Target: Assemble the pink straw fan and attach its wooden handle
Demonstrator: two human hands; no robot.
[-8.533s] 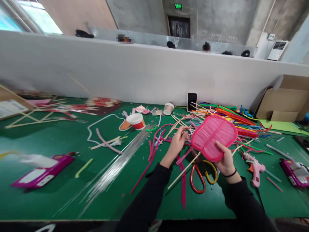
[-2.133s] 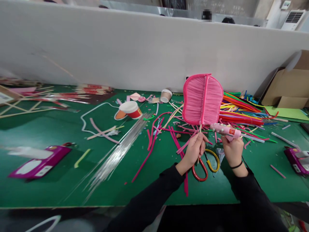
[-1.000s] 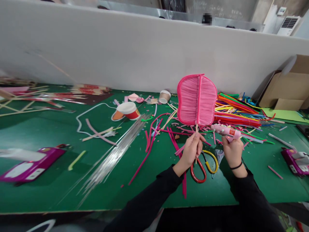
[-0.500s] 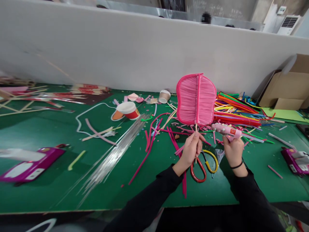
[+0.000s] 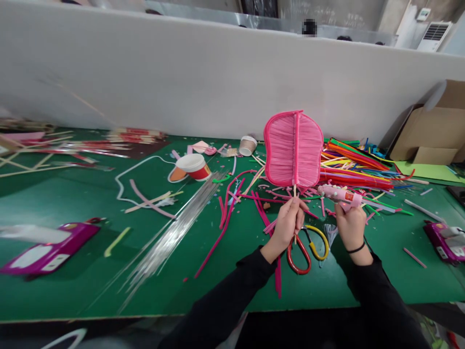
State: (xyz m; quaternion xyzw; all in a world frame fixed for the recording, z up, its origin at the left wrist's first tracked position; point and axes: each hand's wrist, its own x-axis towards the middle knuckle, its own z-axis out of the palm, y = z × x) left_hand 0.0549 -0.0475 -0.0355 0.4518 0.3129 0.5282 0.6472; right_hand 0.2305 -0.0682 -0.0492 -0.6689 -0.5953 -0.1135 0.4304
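Note:
A pink hand fan [image 5: 279, 150] with a darker pink fuzzy rim and centre rib stands upright above the table. Its thin wooden stick is pinched in the fingers of my left hand [image 5: 286, 220]. To the right, my right hand [image 5: 350, 228] is wrapped round the handle of a pink hot glue gun [image 5: 339, 195]. The gun's nozzle points left, just below and right of the fan's lower edge, and a clear glue stick juts from its back. Below my left hand lie scissors [image 5: 298, 261] with one red and one yellow handle.
Colourful pipe cleaners [image 5: 358, 174] are heaped at the right, before a cardboard box [image 5: 428, 131]. A bundle of silvery wires [image 5: 170, 237], a red-and-white paper cup [image 5: 196, 167] and purple devices [image 5: 54, 247] lie on the green table. A white partition [image 5: 181, 72] stands behind.
The fan has shifted very slightly left and tilted a little in my left hand. The glue gun has moved barely leftward; both grips stay the same.

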